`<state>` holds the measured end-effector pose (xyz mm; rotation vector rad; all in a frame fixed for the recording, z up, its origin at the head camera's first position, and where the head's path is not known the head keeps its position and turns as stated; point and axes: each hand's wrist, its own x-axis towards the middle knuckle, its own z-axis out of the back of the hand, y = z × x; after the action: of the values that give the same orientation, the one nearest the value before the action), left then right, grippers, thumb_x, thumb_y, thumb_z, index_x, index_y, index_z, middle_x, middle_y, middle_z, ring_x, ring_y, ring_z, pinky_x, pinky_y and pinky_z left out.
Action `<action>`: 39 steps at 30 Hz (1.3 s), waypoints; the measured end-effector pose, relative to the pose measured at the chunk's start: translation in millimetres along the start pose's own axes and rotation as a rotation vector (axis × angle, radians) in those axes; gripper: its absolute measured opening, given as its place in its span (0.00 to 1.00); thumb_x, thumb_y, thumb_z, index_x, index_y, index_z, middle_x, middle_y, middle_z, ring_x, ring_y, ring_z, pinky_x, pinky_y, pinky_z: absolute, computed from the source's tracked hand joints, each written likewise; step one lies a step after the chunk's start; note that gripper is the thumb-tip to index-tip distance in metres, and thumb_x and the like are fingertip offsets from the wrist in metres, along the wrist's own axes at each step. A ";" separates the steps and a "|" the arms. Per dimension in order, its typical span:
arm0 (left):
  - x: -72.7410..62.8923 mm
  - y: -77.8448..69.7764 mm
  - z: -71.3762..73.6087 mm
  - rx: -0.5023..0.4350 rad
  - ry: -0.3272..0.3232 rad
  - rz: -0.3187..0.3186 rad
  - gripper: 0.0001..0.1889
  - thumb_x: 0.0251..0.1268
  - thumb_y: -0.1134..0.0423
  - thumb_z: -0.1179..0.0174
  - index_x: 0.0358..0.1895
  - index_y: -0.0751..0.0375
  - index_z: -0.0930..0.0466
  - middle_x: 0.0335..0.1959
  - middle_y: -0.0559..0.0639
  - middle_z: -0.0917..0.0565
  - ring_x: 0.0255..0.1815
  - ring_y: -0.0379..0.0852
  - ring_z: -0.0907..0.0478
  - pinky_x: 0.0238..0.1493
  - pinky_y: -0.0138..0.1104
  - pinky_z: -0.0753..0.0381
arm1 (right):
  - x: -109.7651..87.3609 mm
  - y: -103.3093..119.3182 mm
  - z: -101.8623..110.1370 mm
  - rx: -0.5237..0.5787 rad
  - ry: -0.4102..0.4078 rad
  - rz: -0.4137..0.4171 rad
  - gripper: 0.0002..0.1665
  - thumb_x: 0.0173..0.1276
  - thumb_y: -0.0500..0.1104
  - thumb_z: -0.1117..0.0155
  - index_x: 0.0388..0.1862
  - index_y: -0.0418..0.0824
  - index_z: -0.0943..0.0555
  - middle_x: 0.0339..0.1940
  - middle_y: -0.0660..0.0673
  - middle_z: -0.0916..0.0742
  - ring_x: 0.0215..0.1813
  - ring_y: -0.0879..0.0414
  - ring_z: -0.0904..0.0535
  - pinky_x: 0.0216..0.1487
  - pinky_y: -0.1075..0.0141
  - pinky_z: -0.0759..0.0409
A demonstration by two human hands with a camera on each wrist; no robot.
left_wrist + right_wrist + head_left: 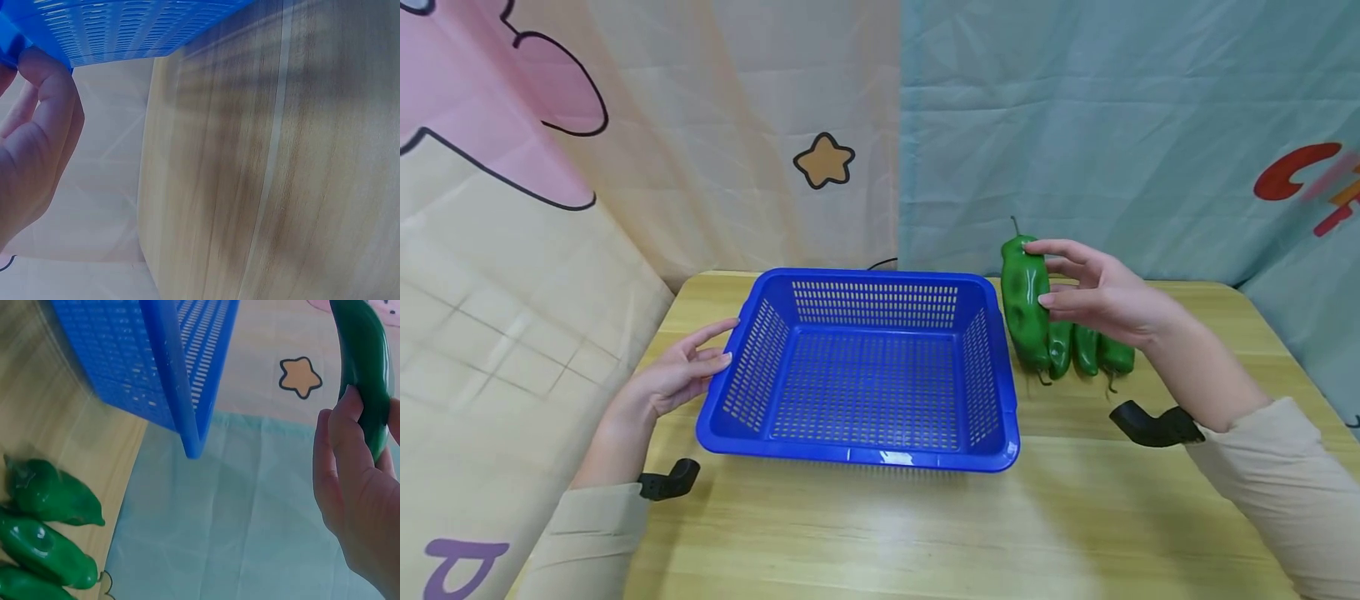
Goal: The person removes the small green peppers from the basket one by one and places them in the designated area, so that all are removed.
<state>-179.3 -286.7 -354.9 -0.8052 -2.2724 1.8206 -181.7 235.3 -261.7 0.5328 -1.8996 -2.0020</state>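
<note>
My right hand [1101, 292] holds a long green pepper [1024, 296] between thumb and fingers, raised above the table just right of the basket. In the right wrist view this pepper [365, 356] is up in the air, its lower part inside the fingers. A blue plastic basket [857, 460] with slotted walls has no peppers in it. My left hand [681, 371] pinches the basket's left rim; the left wrist view shows the fingers [53, 94] bent at that rim. Three more green peppers [1086, 350] lie side by side on the table, partly hidden behind the held pepper and right hand.
The basket stands on a light wooden table [865, 542]. Printed curtains [1075, 125] hang along the table's back edge, and another drapes the left side. Black wrist mounts [1153, 425] stick out from both forearms.
</note>
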 end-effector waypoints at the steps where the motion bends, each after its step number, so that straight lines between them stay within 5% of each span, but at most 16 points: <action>1: 0.0 -0.1 -0.1 0.001 -0.001 0.001 0.27 0.70 0.73 0.53 0.68 0.51 0.47 0.40 0.54 0.18 0.38 0.47 0.18 0.39 0.35 0.17 | -1.5 0.7 1.8 -0.018 -0.004 -0.006 0.33 0.67 0.28 0.46 0.67 0.49 0.37 0.61 0.41 0.37 0.43 0.55 0.23 0.42 0.64 0.20; 22: -0.8 0.3 1.6 -0.026 -0.007 -0.014 0.27 0.70 0.73 0.53 0.69 0.53 0.48 0.40 0.54 0.18 0.38 0.47 0.18 0.39 0.36 0.17 | -31.6 -8.6 58.1 -0.001 -0.063 0.030 0.33 0.69 0.25 0.54 0.68 0.51 0.37 0.62 0.46 0.37 0.54 0.58 0.26 0.45 0.66 0.21; 39: -0.4 6.3 4.8 -0.096 0.064 -0.050 0.24 0.71 0.74 0.57 0.66 0.51 0.45 0.43 0.54 0.18 0.42 0.48 0.18 0.42 0.37 0.17 | -67.9 -44.9 107.9 0.260 -0.104 0.114 0.34 0.68 0.20 0.60 0.66 0.46 0.33 0.55 0.49 0.23 0.49 0.54 0.20 0.43 0.62 0.18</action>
<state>-178.9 -290.3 -362.0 -0.8012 -2.3330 1.6521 -173.4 364.9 -299.1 0.3804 -2.2168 -1.7549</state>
